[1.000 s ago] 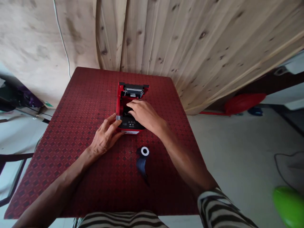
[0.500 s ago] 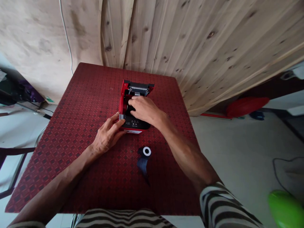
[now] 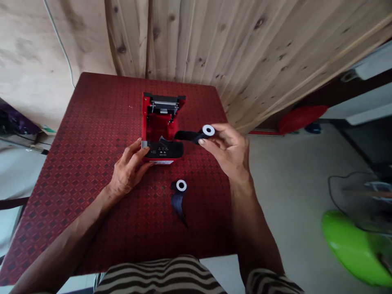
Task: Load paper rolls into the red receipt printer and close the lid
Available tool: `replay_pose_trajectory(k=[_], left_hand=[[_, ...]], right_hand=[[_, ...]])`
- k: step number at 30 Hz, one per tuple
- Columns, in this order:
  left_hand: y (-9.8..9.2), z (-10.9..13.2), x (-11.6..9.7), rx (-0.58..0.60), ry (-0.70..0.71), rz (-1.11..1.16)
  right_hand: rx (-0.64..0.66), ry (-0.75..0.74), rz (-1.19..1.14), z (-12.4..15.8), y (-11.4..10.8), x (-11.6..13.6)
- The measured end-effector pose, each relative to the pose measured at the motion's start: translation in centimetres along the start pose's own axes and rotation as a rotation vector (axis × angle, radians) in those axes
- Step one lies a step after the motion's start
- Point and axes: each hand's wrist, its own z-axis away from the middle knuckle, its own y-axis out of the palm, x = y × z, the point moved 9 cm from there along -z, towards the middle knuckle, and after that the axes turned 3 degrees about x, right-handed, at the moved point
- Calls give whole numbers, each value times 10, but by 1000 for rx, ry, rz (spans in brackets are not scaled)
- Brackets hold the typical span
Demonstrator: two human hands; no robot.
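A small red and black label printer (image 3: 165, 152) stands on the table with its lid raised, its red inside in view. Against its front left corner rests my left hand (image 3: 128, 165), fingers and thumb closed on the printer's edge. Right of the printer, my right hand (image 3: 231, 151) pinches a black ribbon roll (image 3: 208, 130) with a white core. From this roll a dark strip (image 3: 186, 135) trails left over the printer's front panel. A second black ribbon roll (image 3: 181, 185) lies on the table in front of the printer, its loose tail pointing toward me.
The table (image 3: 101, 110) has a red patterned cover and stands against a wooden plank wall (image 3: 196, 41). A white cable (image 3: 59, 41) hangs down the wall at left. On the floor to the right are a bright green object (image 3: 352, 249) and a red one (image 3: 301, 118).
My right hand has come out of the printer and moved right, bringing out a ribbon roll with its trailing strip. My left hand stays on the printer. The whole view has shifted slightly.
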Motion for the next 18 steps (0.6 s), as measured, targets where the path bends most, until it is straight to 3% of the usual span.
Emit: replay_pose_trajectory(k=[4, 8, 14, 18], left_hand=[[-1, -2, -1, -23, 18, 0], [-2, -3, 0, -31, 32, 33], [0, -4, 2, -12, 26, 104], [2, -4, 3, 10, 13, 111]], right_hand=[[-83, 213, -80, 43, -12, -69], [-92, 284, -30, 67, -1, -101], [-79, 261, 35, 74, -1, -102], [-195, 224, 183, 95, -28, -73]])
